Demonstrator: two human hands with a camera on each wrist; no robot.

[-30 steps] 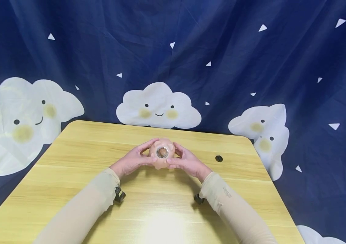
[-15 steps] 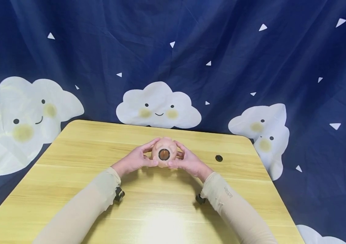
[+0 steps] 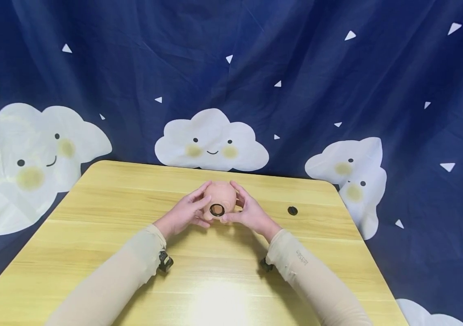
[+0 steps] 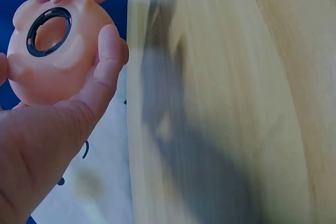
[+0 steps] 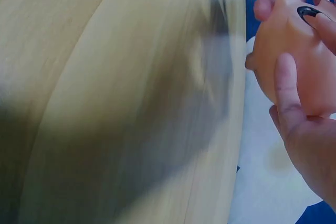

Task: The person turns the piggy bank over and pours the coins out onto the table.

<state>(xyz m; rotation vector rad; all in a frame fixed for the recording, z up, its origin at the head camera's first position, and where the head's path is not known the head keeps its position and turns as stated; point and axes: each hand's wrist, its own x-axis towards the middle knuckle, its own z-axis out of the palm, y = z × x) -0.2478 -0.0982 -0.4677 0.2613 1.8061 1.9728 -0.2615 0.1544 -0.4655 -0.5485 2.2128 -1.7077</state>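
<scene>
A round pink piggy bank point(image 3: 222, 192) with stubby feet is held above the table between both hands. Its underside hole, ringed in black point(image 4: 38, 51), faces toward me and downward in the head view; the pink inside shows through it in the left wrist view. The left hand point(image 3: 183, 213) grips the left side, its thumb point(image 4: 109, 51) laid along the body. From the right, the right hand point(image 3: 253, 215) holds the bank, its thumb point(image 5: 287, 85) against the shell. Fingers behind the bank are partly hidden. A fingertip point(image 5: 326, 31) lies by the black ring in the right wrist view.
A small round black plug point(image 3: 292, 211) lies on the wooden table point(image 3: 133, 190), right of the hands. Behind the table's far edge hangs a dark blue curtain point(image 3: 199, 54) with white clouds and triangles. Black wrist cameras point(image 3: 165, 261) sit at the sleeve cuffs.
The piggy bank has tilted, so its hole now sits lower and more of its body shows above. The left hand has shifted right, its thumb moving up the bank. The plug has stayed put.
</scene>
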